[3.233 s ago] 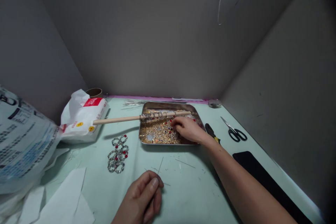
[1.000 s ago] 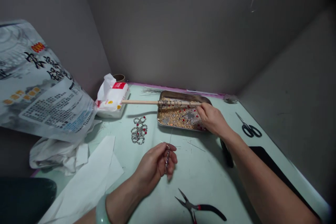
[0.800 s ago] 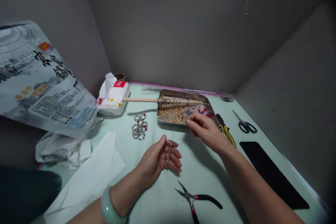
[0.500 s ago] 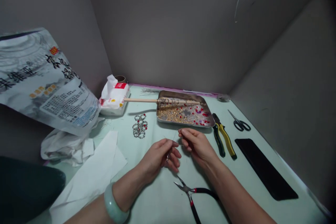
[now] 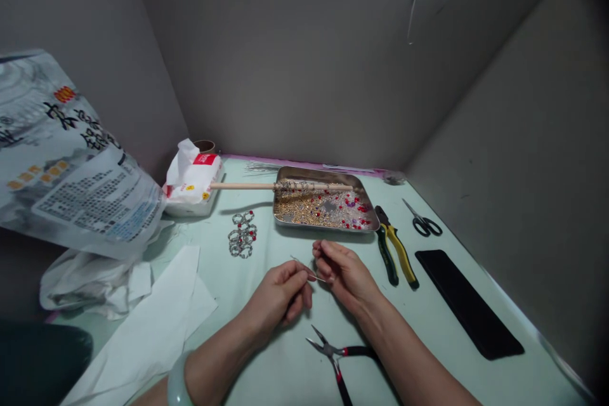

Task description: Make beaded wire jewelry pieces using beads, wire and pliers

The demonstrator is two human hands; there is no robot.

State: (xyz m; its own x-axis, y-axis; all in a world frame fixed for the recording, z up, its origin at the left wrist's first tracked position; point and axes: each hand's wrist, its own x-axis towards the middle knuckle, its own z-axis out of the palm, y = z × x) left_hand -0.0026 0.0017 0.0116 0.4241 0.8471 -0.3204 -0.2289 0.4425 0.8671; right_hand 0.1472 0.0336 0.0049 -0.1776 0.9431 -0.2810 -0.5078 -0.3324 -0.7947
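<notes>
Counter (image 5: 266, 368), pale green, fills the lower frame; grey walls meet its back and right edges. Printed plastic pouch (image 5: 90, 165) at left, cut by the frame edge. White paper sheet (image 5: 147, 330), lower left, runs to the bottom edge. Metal tray (image 5: 328, 228), centre; a strip of counter separates its near rim from both hands. Black flat strip (image 5: 466, 304), right, slanted, set in from the counter's right edge. Tissue pack (image 5: 193, 187) left of tray. Wooden dowel (image 5: 245, 186), wire-wrapped, crosses the tray's left rim; contact with the pack uncertain.

Left hand (image 5: 276, 295), lower centre: thumb and forefinger fingers pinched on a thin wire. Right hand (image 5: 345, 273) just beside: fingers curled, tips drawn in; cannot tell if they grip anything.

Yellow-and-green pliers (image 5: 403, 254) just right of tray, handles spread. Needle-nose pliers (image 5: 329, 350) below the hands, jaws apart, one handle running under the right forearm. Scissors (image 5: 421, 222), blades toward the back, room on both sides. Beaded rings (image 5: 243, 235) clustered left of centre, apart from the tray. Beads (image 5: 304, 209), gold, clear, red, inside the tray. Thin wire (image 5: 321, 278) slants between the hands, lower centre.
</notes>
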